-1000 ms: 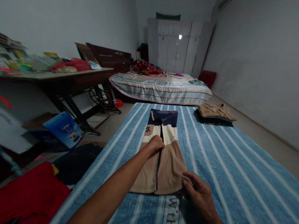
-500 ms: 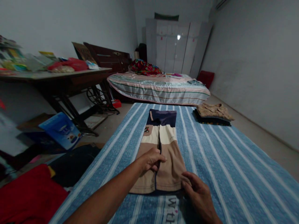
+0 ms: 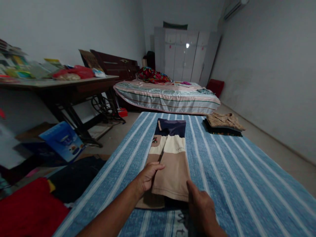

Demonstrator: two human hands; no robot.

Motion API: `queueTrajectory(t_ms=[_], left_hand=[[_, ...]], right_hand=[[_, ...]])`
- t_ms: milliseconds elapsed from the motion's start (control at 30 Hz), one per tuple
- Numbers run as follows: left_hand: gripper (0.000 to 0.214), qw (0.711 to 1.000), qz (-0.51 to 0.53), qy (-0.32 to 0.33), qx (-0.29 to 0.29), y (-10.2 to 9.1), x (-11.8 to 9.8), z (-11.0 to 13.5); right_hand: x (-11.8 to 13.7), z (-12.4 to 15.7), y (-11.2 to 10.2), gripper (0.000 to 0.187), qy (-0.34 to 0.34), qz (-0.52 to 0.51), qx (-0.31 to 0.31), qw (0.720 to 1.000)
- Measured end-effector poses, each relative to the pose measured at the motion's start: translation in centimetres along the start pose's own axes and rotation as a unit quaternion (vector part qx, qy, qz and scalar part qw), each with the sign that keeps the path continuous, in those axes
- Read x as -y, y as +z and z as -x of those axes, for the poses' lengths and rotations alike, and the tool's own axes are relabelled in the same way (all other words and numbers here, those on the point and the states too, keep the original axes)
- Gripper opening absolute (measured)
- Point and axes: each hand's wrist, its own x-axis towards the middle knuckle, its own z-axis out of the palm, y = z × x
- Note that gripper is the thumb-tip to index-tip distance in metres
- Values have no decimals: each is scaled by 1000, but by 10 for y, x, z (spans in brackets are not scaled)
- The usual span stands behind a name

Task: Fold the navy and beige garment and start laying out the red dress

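A folded garment (image 3: 170,154) in navy, cream and tan bands lies lengthwise on a blue striped bedsheet (image 3: 222,171). My left hand (image 3: 147,176) rests flat on its near left part, fingers stretched out beside the middle fold. My right hand (image 3: 200,209) pinches the near right hem, which is lifted and shifted a little over the left half. Under the hem a dark edge and white lettering on the sheet show.
A stack of folded clothes (image 3: 223,123) sits at the sheet's far right. A second bed (image 3: 168,95) and white wardrobe (image 3: 185,56) stand behind. A cluttered dark table (image 3: 61,85) is at left, with a blue box (image 3: 63,141) and red and dark cloth (image 3: 32,207) on the floor.
My left hand slid back along the middle fold toward me. My right hand kept hold of the right hem and drew the garment's right half over toward the left half.
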Motion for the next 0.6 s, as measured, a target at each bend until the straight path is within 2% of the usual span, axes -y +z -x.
queueTrajectory(t_ms=[67,133,233,367,600], left_hand=[[21,998,-42,35,-31,-8,10,-1],[16,988,-115,62,-80,-15,18,-3],[14,964,-210,98,-129,-23,27,-5],[14,959,-216,136,-122,-24,30,-9],[19,959,-224,119,-128,-31,36,-21]], right_hand=[[-4,2,0,34,-106,77,-32,991],[-6,4,-2,41,-209,163,-69,962],[-7,6,-4,45,-290,236,-92,923],[-4,6,-4,40,-311,245,-78,915],[-10,7,-3,36,-300,238,-45,923]])
